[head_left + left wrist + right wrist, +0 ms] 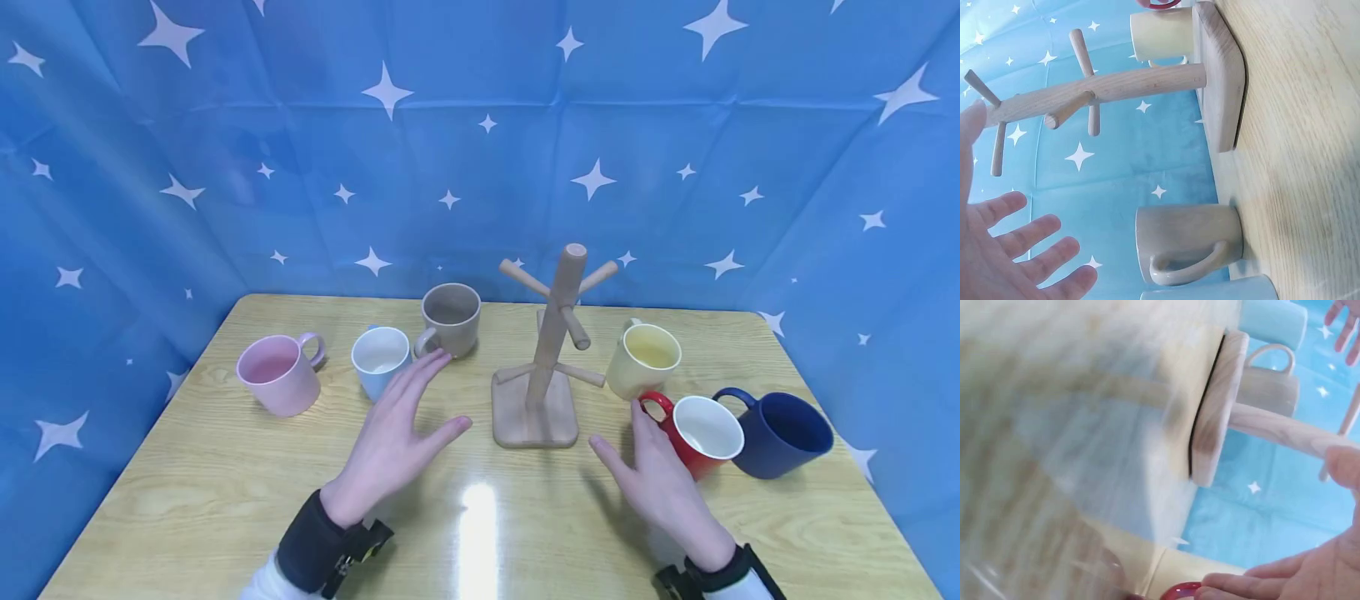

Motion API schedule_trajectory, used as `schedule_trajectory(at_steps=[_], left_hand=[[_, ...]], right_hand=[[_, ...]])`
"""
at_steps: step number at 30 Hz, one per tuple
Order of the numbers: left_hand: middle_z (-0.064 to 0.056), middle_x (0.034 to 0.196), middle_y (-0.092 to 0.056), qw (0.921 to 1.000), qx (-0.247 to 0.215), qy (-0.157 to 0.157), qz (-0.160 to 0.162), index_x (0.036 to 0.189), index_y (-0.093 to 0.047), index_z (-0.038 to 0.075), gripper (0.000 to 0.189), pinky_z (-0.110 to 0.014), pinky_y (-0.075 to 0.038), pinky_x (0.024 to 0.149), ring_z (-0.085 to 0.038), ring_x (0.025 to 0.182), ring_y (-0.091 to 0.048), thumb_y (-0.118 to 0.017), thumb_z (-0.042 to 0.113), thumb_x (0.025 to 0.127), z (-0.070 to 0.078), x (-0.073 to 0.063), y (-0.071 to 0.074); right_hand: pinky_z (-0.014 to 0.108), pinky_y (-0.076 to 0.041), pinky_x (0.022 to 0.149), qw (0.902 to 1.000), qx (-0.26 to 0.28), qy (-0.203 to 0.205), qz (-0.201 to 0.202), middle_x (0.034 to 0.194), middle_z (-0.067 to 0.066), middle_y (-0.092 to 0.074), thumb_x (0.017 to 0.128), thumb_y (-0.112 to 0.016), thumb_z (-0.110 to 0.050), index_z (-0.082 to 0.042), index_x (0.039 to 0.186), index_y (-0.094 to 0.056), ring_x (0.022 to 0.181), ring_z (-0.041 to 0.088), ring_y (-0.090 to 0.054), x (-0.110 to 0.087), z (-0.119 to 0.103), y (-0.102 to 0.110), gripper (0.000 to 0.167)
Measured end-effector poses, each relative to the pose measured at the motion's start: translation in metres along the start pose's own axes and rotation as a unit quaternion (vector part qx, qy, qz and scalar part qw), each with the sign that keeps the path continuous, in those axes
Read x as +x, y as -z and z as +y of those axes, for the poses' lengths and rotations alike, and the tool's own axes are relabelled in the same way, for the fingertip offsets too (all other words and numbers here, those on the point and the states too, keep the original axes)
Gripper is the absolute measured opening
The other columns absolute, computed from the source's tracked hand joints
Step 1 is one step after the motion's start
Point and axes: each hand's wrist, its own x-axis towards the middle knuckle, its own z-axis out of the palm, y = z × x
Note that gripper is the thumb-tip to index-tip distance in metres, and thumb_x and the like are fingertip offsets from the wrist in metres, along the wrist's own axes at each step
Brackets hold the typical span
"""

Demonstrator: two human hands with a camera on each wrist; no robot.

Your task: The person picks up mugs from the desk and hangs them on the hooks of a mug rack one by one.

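My left hand (396, 442) hovers over the table with fingers spread, holding nothing. Its fingertips overlap the taupe mug (452, 317) in the head view, beside a light blue cup (378, 371). To the right, my right hand (663, 483) reaches out with straight fingers, thumb apart. Its fingertips are right at the handle of a red mug (701, 442) with a white inside. Between the hands stands a wooden mug tree (552, 333) with bare pegs on a square base. The left wrist view shows the open left palm (997, 269) near the mug tree's top.
A pink mug (281, 379) stands at the left of the wooden table (187, 500). Behind the red mug is a pale yellow mug (643, 358), and at the far right a navy mug (783, 437). A blue star-patterned cloth (480, 167) hangs behind the table.
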Motion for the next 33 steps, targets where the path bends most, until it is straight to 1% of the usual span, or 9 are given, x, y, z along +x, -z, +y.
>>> schedule_trajectory(at_steps=[6, 10, 15, 20, 23, 28, 30, 32, 33], left_hand=[[-0.01, 0.163, -0.05, 0.9999, -0.012, 0.0, -0.002, 0.157, -0.047, 0.016, 0.075, -0.059, -0.043, 0.121, -0.033, 0.15, -0.05, -0.078, 0.039, 0.093, 0.002, -0.001, -0.003], [-0.01, 0.162, -0.052, 0.9998, -0.019, 0.006, -0.002, 0.155, -0.049, 0.015, 0.072, -0.059, -0.043, 0.121, -0.034, 0.149, -0.051, -0.078, 0.037, 0.093, 0.003, -0.004, -0.005], [-0.01, 0.158, -0.056, 0.9995, -0.028, 0.011, -0.004, 0.153, -0.052, 0.015, 0.067, -0.059, -0.045, 0.119, -0.034, 0.146, -0.054, -0.077, 0.034, 0.095, 0.004, -0.004, -0.006], [-0.009, 0.154, -0.06, 0.9994, -0.034, 0.006, -0.003, 0.15, -0.055, 0.013, 0.06, -0.057, -0.047, 0.117, -0.033, 0.143, -0.057, -0.076, 0.032, 0.096, 0.006, 0.0, -0.007], [-0.009, 0.152, -0.062, 0.9992, -0.038, 0.006, -0.005, 0.148, -0.057, 0.012, 0.058, -0.057, -0.048, 0.116, -0.033, 0.141, -0.059, -0.076, 0.031, 0.096, 0.007, 0.0, -0.007], [-0.008, 0.149, -0.064, 0.9991, -0.042, 0.006, -0.007, 0.146, -0.059, 0.013, 0.055, -0.056, -0.05, 0.114, -0.032, 0.139, -0.061, -0.076, 0.031, 0.097, 0.007, 0.0, -0.008], [-0.008, 0.148, -0.065, 0.999, -0.044, 0.003, -0.005, 0.145, -0.06, 0.013, 0.054, -0.055, -0.051, 0.114, -0.032, 0.138, -0.062, -0.076, 0.03, 0.097, 0.008, -0.001, -0.009], [-0.008, 0.146, -0.066, 0.9989, -0.047, -0.003, -0.001, 0.144, -0.061, 0.012, 0.052, -0.055, -0.051, 0.113, -0.031, 0.137, -0.062, -0.076, 0.029, 0.097, 0.008, -0.001, -0.009], [-0.008, 0.145, -0.067, 0.9988, -0.049, -0.006, 0.002, 0.143, -0.062, 0.012, 0.051, -0.055, -0.051, 0.113, -0.031, 0.137, -0.063, -0.076, 0.028, 0.097, 0.008, -0.001, -0.009]], right_hand=[[0.067, -0.023, 0.128, 0.9994, 0.023, -0.024, -0.014, 0.171, 0.038, -0.012, 0.105, -0.048, -0.063, 0.012, 0.163, -0.001, 0.159, 0.055, -0.018, 0.0, 0.006, -0.001, 0.106], [0.066, -0.017, 0.13, 0.9962, 0.08, -0.035, -0.003, 0.172, 0.037, -0.006, 0.106, -0.053, -0.056, 0.013, 0.162, 0.004, 0.161, 0.054, -0.011, 0.002, 0.008, -0.005, 0.106], [0.063, -0.014, 0.133, 0.9833, 0.175, -0.049, 0.018, 0.173, 0.035, -0.002, 0.107, -0.056, -0.045, 0.01, 0.163, 0.01, 0.164, 0.048, -0.006, 0.009, 0.008, -0.012, 0.103], [0.063, -0.014, 0.133, 0.9744, 0.215, -0.059, 0.028, 0.174, 0.033, 0.002, 0.108, -0.055, -0.041, 0.005, 0.164, 0.015, 0.165, 0.046, -0.005, 0.016, 0.007, -0.012, 0.1], [0.062, -0.016, 0.133, 0.9734, 0.219, -0.058, 0.034, 0.174, 0.033, -0.004, 0.108, -0.057, -0.039, 0.005, 0.165, 0.008, 0.164, 0.047, -0.011, 0.017, 0.008, -0.011, 0.097], [0.061, -0.021, 0.132, 0.97, 0.235, -0.045, 0.043, 0.17, 0.032, -0.022, 0.107, -0.06, -0.034, 0.007, 0.162, -0.013, 0.161, 0.046, -0.024, 0.01, 0.01, -0.012, 0.083], [0.06, -0.024, 0.132, 0.9661, 0.251, -0.034, 0.05, 0.166, 0.033, -0.03, 0.106, -0.062, -0.031, 0.008, 0.158, -0.022, 0.158, 0.047, -0.03, 0.005, 0.011, -0.013, 0.076], [0.058, -0.031, 0.129, 0.9645, 0.257, -0.024, 0.057, 0.162, 0.033, -0.039, 0.106, -0.063, -0.028, 0.008, 0.155, -0.031, 0.155, 0.047, -0.038, -0.001, 0.013, -0.013, 0.069], [0.051, -0.038, 0.127, 0.9639, 0.258, -0.017, 0.064, 0.159, 0.033, -0.044, 0.105, -0.064, -0.026, 0.008, 0.152, -0.037, 0.151, 0.045, -0.045, -0.003, 0.015, -0.013, 0.064]])
